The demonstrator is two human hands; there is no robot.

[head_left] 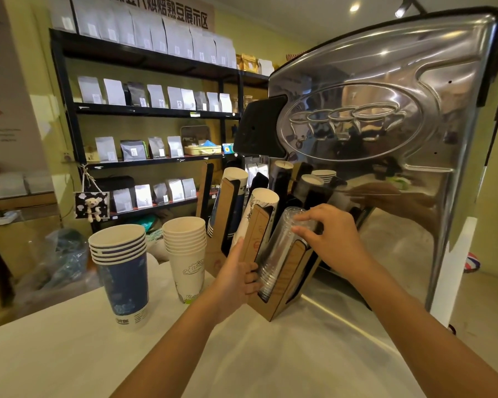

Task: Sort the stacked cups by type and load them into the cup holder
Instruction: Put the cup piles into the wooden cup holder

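A brown cardboard cup holder (285, 282) leans back on the white counter against the espresso machine. Its nearest slot holds a stack of clear plastic cups (279, 248). My right hand (328, 237) grips the top of that clear stack. My left hand (239, 280) clasps the holder's near divider and touches the stack's lower rims. The middle slot carries a white printed paper cup stack (260, 208), the far slot a blue cup stack (230, 196). Two loose stacks stand on the counter: blue paper cups (124, 274) and white paper cups (186, 254).
The shiny steel espresso machine (385, 124) rises directly behind and right of the holder. Black shelves with coffee bags (144, 110) fill the back wall. The white counter (84, 354) stretches out in front of the loose stacks.
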